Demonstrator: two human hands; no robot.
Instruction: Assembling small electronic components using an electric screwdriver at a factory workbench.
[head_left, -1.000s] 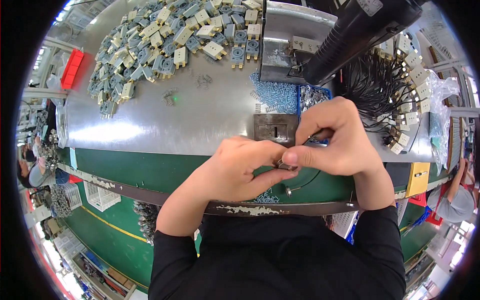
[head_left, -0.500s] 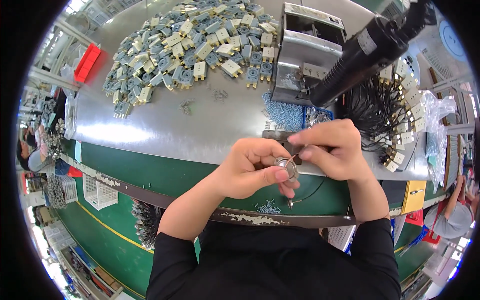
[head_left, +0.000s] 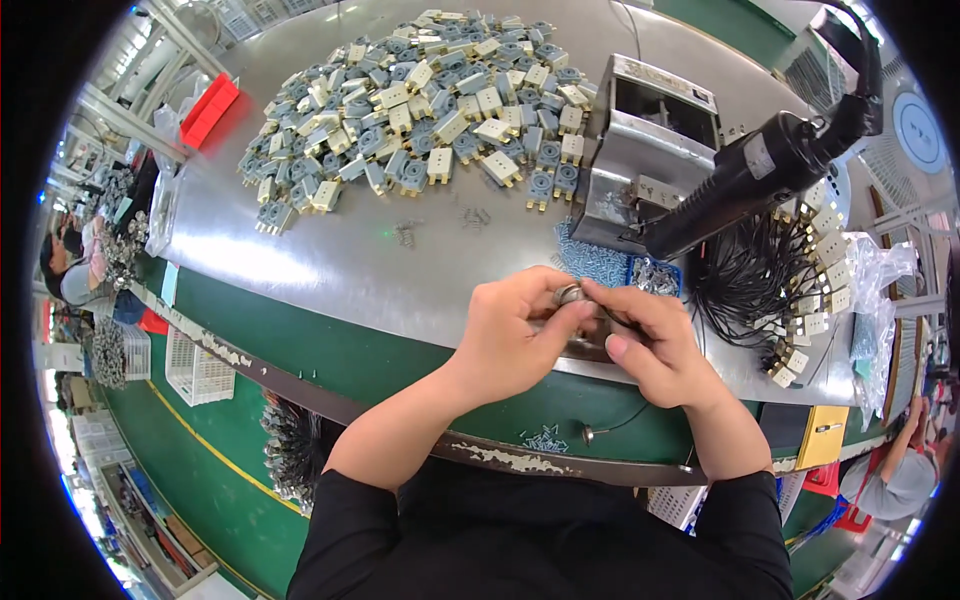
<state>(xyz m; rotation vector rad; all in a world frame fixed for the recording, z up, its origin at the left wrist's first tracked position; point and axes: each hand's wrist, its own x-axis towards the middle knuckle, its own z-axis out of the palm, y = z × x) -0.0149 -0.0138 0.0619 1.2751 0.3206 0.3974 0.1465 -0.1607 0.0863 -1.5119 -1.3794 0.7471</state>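
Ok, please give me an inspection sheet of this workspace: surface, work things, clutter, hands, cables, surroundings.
Surface: shiny metal table with a green front edge.
Job's things: small round metal part pinched between both hands; details too small to tell.
Clutter: heap of grey and cream components; metal box machine; black hanging power screwdriver; blue tray of screws; red bin.
Grippers: left hand and right hand meet at the part, fingers closed on it.
Cables: bundle of black wires with cream connectors.
Surroundings: other people at the left and right edges.
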